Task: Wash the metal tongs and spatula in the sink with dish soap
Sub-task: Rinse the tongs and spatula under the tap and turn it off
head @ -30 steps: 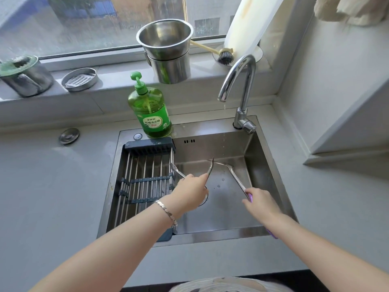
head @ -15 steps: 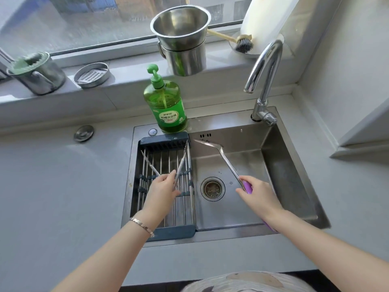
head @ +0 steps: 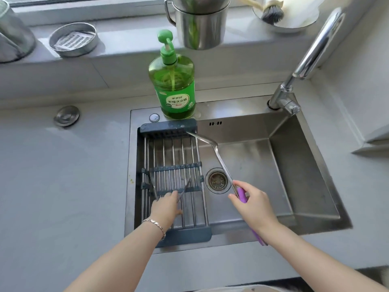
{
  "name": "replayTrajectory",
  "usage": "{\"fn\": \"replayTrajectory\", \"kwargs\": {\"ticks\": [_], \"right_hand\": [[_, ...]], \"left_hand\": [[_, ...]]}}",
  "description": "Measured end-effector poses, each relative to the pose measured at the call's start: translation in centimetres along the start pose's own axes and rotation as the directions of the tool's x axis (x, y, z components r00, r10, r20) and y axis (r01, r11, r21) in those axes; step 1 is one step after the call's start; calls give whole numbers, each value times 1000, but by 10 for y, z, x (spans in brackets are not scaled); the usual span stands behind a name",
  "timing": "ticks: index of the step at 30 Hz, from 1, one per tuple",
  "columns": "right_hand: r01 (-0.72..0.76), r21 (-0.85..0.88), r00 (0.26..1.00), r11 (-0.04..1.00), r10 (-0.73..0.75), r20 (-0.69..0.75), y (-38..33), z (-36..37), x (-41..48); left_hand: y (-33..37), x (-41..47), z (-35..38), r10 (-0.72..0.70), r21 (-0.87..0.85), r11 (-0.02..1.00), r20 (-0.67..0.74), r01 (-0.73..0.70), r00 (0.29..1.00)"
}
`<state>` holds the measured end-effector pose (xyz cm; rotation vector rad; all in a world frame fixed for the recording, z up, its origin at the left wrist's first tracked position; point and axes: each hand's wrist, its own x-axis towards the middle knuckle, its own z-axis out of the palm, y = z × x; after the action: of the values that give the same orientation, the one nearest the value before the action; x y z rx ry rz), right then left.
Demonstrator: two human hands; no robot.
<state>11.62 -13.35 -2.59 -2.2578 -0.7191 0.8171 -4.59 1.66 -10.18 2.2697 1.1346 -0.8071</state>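
My left hand (head: 167, 208) grips the hinge end of the metal tongs (head: 184, 188), whose two arms lie low on the bars of the dark drying rack (head: 168, 128) set in the left half of the steel sink (head: 299, 165). My right hand (head: 253, 205) holds the spatula (head: 219, 157) by its purple handle. The spatula's flat blade points up and left, reaching the rack's far right corner. A green dish soap bottle (head: 173, 85) with a pump stands on the sink's back rim.
The chrome tap (head: 309, 60) rises at the sink's back right with no water running, and the drain (head: 217, 180) sits mid-basin. Steel cups (head: 200, 24), a round strainer tin (head: 73, 40) and a dish brush (head: 271, 11) line the windowsill. A sink plug (head: 66, 115) lies on the grey counter.
My left hand carried the tongs from over the basin leftward and lowered them onto the drying rack. My right hand swung the spatula's blade left toward the rack.
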Motion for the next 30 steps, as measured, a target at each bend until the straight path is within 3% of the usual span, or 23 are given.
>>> {"fn": "replayTrajectory", "kwargs": {"ticks": [3, 5, 6, 10, 14, 20, 27, 30], "right_hand": [[0, 19, 1000, 1000, 0, 19, -9, 13, -2], [39, 10, 998, 999, -39, 52, -19, 22, -4], [69, -7, 994, 998, -68, 88, -25, 27, -6], [144, -120, 973, 982, -118, 201, -50, 67, -5], [30, -316, 988, 948, 21, 156, -57, 110, 10], [-61, -347, 978, 936, 125, 165, -49, 147, 16], [154, -410, 959, 899, -36, 281, -50, 121, 29], [139, -446, 935, 884, 32, 354, -51, 85, 42]], "left_hand": [[-13, -5, 2, 83, -55, 994, -245, -100, 966], [-26, -6, -3, 97, 101, 993, -412, -60, 906], [-34, -7, -6, 98, 204, 979, -415, -13, 905], [-55, -9, -21, 76, 557, 828, -223, 63, 972], [-55, -11, -33, 112, 657, 754, -145, 11, 983], [-56, -14, -38, 85, 662, 749, -92, -3, 992], [-49, -10, -45, 61, 610, 792, -83, 2, 995], [-44, -12, -51, -7, 444, 896, -36, 22, 999]]}}
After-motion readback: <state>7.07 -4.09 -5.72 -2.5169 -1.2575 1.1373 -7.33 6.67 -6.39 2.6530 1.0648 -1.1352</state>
